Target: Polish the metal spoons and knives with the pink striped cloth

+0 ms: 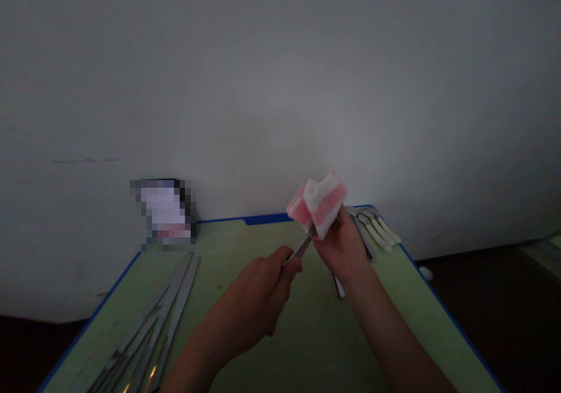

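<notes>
My left hand (pixel 269 276) is closed around the handle of a metal piece of cutlery (pixel 301 245), held above the middle of the green table (pixel 307 334). The far end of that utensil is wrapped in a pink and white cloth (pixel 318 204). My right hand (pixel 344 247) is closed on this cloth, pinching it round the metal. Which kind of utensil it is stays hidden by the cloth.
Several long metal utensils (pixel 153 323) lie in a row at the table's left front. More cutlery (pixel 374 229) lies at the far right corner. A blurred-out small object (pixel 164 211) leans on the white wall (pixel 280 89). The table has a blue rim (pixel 442 308).
</notes>
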Demonstrator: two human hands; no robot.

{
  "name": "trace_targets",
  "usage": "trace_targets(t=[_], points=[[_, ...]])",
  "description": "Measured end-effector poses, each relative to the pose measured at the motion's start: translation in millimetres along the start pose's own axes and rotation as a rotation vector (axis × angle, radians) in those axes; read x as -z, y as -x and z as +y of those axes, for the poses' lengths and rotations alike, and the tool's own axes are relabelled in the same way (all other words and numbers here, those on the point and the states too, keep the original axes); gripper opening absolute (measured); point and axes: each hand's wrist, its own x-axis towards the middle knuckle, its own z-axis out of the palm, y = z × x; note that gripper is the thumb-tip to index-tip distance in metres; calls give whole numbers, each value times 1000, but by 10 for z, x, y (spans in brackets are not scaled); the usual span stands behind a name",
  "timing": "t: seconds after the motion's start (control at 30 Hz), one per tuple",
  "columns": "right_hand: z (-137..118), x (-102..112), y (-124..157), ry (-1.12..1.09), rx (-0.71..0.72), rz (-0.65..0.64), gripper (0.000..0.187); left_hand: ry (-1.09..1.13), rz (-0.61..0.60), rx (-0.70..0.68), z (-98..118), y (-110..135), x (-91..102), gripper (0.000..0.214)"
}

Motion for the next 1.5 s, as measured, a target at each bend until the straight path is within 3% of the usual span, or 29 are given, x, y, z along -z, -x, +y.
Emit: trace_targets(t=[0.1,0.2,0.4,0.73,0.97,1.2,1.5], points=[[1,-60,60,-28,-58,-63,38,20,-3,19,-17,-16,-29,33],[40,-98,81,14,-52,-98,35,28,24,14,-28,-24,-40,33],[136,-27,27,101,-33,58,24,7,-9,3,-9,-13,-13,33],[159,81,-33,172,-25,69,18,119,-114,37,-62,-53,-45,35],[158,34,35,243,18,-36,14,181,63,114,-205,-193,-58,44],[274,22,89,376,-52,-164,13,270,154,190,-418,-317,-50,55],[262,-43,68,213,-62,-56,29,260,214,144,-419,-350,-30,51]])
